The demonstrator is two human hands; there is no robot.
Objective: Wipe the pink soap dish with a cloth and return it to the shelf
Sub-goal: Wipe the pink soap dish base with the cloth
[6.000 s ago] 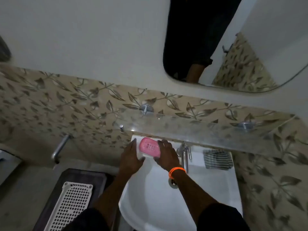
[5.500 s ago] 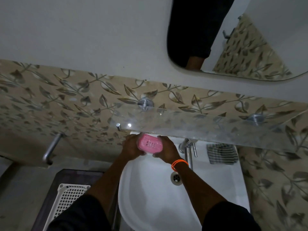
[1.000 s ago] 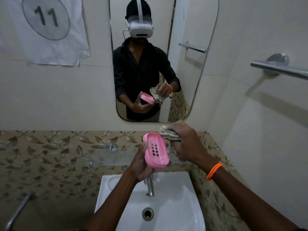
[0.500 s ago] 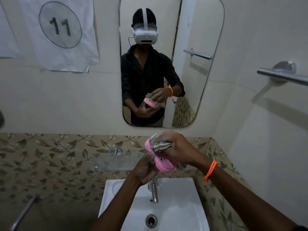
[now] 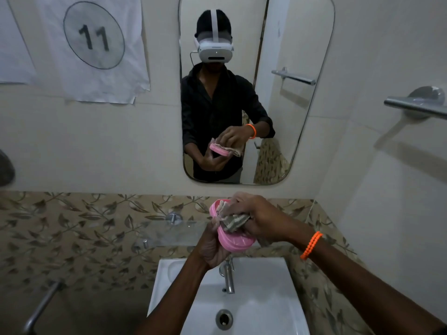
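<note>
— Holding the pink soap dish (image 5: 233,240) up over the basin, is that it?

— Yes. It is an oval of smooth, glossy plastic with a raised rim, tilted on edge above the white sink (image 5: 261,293) and in front of the glass shelf (image 5: 169,232). It is off the shelf, raised between both hands.

— And the cloth?

— The cloth (image 5: 233,220) is soft and crumpled, striped in grey and pale bands, bunched into a wad and pressed into the hollow of the dish.

— What are the fingers doing?

— The left hand (image 5: 211,249) cups the dish from below and behind, fingers curled round its lower edge, thumb at the near rim. The right hand (image 5: 256,218) is closed over the cloth, its fingers (image 5: 235,201) bent together and pushing the wad against the dish; an orange beaded band (image 5: 310,245) circles that wrist.

— Anything else near it?

— A slim chrome tap (image 5: 228,278) stands just under the dish, and the sink's round drain (image 5: 224,319) lies lower. Behind the shelf runs a tile band with a leaf pattern (image 5: 72,226). The rounded mirror (image 5: 256,90) above shows the same grip, cloth draped over the dish.
</note>
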